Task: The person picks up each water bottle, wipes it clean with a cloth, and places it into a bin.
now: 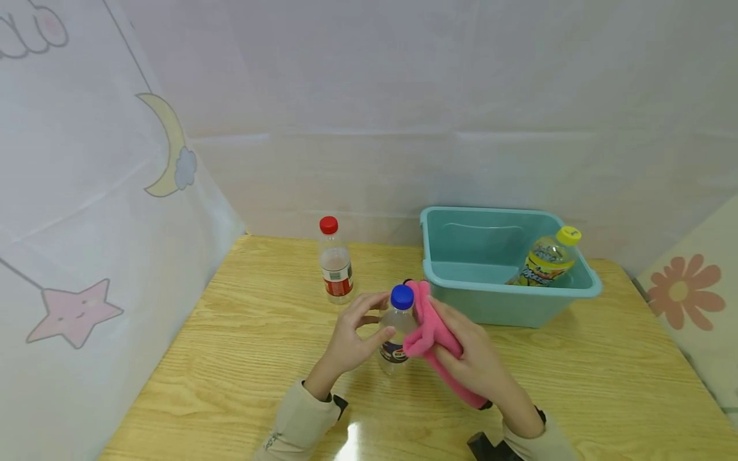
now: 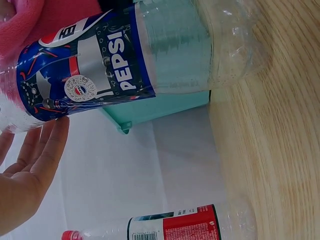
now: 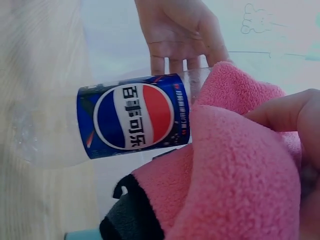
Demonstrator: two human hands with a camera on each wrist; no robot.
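A clear plastic Pepsi bottle [image 2: 90, 65] with a blue cap [image 1: 402, 296] stands upright on the wooden table between both hands. My left hand [image 1: 359, 333] is at its left side, fingers extended and fingertips right at the bottle's upper part; the palm stays apart from it. In my right hand [image 1: 474, 352] is a fluffy pink cloth [image 1: 435, 333] with dark edging, gripped in a bunch against the bottle's right side near the neck. The cloth covers part of the bottle's upper end in the right wrist view.
Behind the left hand stands a red-capped clear bottle [image 1: 336, 269] with a red and white label. A teal plastic bin [image 1: 490, 301] sits at the back right, and a yellow-capped bottle [image 1: 544, 261] leans inside it. White printed sheeting [image 1: 357, 128] hangs behind the table.
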